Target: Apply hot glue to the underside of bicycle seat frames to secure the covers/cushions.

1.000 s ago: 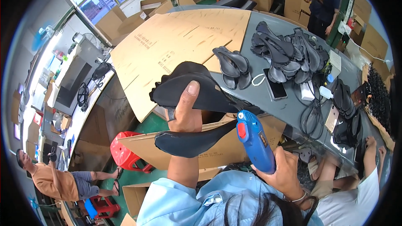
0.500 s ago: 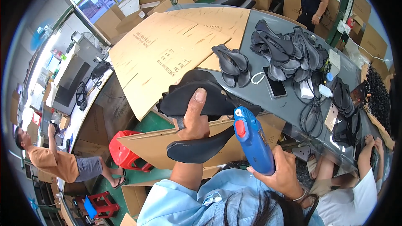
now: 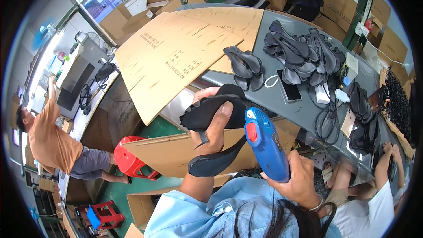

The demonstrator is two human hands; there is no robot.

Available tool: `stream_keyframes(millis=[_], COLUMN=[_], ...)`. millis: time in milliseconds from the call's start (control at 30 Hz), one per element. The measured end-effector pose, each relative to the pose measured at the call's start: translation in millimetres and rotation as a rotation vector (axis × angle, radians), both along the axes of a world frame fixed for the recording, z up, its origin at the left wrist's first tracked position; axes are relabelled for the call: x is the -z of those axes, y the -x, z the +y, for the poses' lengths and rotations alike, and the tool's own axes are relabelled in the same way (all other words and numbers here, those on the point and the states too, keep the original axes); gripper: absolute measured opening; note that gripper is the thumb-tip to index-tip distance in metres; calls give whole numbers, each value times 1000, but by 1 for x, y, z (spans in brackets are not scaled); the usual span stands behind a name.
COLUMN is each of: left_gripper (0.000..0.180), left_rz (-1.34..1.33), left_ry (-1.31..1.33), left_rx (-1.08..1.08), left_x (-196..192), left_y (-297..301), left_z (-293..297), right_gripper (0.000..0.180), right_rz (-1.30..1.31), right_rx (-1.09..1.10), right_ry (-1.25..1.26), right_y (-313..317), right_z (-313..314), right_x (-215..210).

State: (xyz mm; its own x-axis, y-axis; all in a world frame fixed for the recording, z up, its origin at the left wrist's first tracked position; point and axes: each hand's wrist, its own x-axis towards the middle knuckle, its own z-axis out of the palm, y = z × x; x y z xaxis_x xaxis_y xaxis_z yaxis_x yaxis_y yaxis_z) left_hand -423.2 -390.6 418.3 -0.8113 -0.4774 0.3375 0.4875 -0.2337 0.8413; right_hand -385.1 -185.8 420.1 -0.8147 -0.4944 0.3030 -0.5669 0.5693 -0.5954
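Observation:
My left hand [image 3: 214, 134] grips a black curved piece shaped like a bicycle saddle cover [image 3: 207, 110], with the thumb across its face and fingers behind. Its wavy edge faces left, and a rounded black flap [image 3: 211, 163] hangs below, across my wrist. My right hand [image 3: 294, 178] is wrapped round the lower end of a blue hand-held tool [image 3: 267, 147] with a red button and a pale grey tip. The tool stands upright just right of the piece, its tip close to the piece's right side. Whether they touch I cannot tell.
On the grey table [image 3: 304, 117] lie a heap of black saddle-shaped pieces [image 3: 302, 55], a smaller stack [image 3: 243, 67], a phone [image 3: 288, 86], a white bracelet [image 3: 271, 81] and cables. Cardboard sheets [image 3: 176, 57] cover its left part. Another person's hands [image 3: 390, 152] are at the right.
My left hand has turned the black piece and shifted it slightly right. The blue tool has barely moved. The person at left has raised an arm; the one at the back has moved left.

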Motion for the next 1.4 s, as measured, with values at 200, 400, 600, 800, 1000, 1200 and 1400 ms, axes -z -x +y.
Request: stream_keyframes(millis=[200,400,600,800,1000,1200,1400], left_gripper=[24,27,27,29,25,22,24], left_rz=[-36,-113,-306,-258,-213,-372,-569], left_ry=[177,417,545,481,548,808,929], left_rx=[91,176,359,601,674,814,944], left_x=[-12,-25,-38,-36,-40,-51,-62], left_y=[-6,-10,-9,-3,2,11,23], left_z=[-5,-16,-21,-22,-23,-29,-37], right_gripper=[48,42,42,42,42,42,40], right_rz=[48,118,147,130,213,189,203], right_rx=[-8,13,14,7,2,-6,4], right_ry=[-22,-22,-27,15,-29,-26,-110], right_y=[-1,-2,-2,-3,0,2,4], right_z=[3,7,9,10,11,14,17], right_x=[-4,2,3,3,0,-2,1])
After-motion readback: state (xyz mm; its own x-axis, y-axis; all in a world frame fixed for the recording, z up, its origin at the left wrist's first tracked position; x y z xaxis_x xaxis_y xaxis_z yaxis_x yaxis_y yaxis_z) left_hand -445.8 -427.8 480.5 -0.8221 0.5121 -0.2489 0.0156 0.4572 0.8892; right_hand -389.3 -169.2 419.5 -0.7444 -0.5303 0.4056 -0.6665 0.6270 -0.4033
